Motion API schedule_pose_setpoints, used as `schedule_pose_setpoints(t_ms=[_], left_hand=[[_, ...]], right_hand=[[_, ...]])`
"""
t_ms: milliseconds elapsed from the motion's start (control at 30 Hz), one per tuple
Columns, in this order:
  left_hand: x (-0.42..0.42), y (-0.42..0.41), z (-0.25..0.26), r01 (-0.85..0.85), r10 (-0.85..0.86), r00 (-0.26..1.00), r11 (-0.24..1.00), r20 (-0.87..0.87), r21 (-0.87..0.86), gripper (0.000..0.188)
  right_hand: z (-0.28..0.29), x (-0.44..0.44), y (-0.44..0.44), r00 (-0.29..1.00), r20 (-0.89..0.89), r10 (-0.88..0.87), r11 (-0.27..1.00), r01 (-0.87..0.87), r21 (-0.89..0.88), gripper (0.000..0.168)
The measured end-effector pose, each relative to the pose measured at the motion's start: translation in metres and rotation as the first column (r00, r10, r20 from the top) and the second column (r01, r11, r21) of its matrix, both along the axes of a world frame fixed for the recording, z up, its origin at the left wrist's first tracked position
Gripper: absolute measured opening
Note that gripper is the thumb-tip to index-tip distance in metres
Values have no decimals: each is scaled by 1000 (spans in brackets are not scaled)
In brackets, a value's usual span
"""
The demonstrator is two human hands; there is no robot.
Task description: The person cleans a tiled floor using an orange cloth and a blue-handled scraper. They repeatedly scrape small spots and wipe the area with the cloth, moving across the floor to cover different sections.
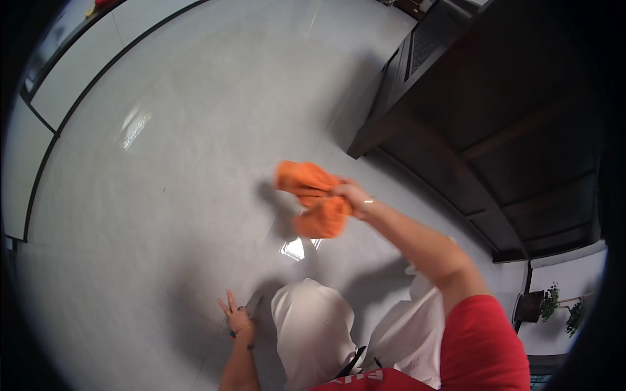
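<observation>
An orange cloth (315,181) hangs bunched in my right hand (353,195), which grips it near its middle. The cloth looks slightly blurred, and its shadow falls on the glossy light-grey tiled floor (205,161) to its left. Some fingers of the right hand are hidden behind the cloth. Lower down, to the left of my knee, my left hand (238,316) has its fingers spread and holds nothing. It is at or just over the floor; whether it presses on the tiles I cannot tell.
A dark wooden cabinet (469,146) stands at the right, its corner near the cloth. White wall panels (73,102) with black trim curve along the left. A potted plant (530,307) is at the lower right. My legs in white trousers (313,322) are bent below.
</observation>
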State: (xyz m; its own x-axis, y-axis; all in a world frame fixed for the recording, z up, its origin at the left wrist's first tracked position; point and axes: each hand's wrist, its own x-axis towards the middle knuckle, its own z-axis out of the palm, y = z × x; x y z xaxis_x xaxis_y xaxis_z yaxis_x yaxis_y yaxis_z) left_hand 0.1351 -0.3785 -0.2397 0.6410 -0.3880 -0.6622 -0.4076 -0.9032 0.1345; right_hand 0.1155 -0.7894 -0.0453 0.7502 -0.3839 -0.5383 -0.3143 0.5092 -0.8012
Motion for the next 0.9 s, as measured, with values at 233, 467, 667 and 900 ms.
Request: schedule_pose_setpoints(t_ms=[233,467,667,900], left_hand=[[4,5,1,-20,19,1000,1000,17,23,18],[-4,31,-40,-18,54,984,979,172,-205,9],[36,84,-54,-708,531,706,537,-470,-457,8],[100,13,64,-75,134,969,959,206,-272,28]], right_hand=[[48,-197,-86,917,-83,-389,917,377,-133,44],[-88,-285,-131,491,121,-863,425,833,-355,49],[-193,-252,-213,621,-161,-767,537,484,-690,74],[-221,-141,-244,665,-506,-549,228,-464,-856,57]])
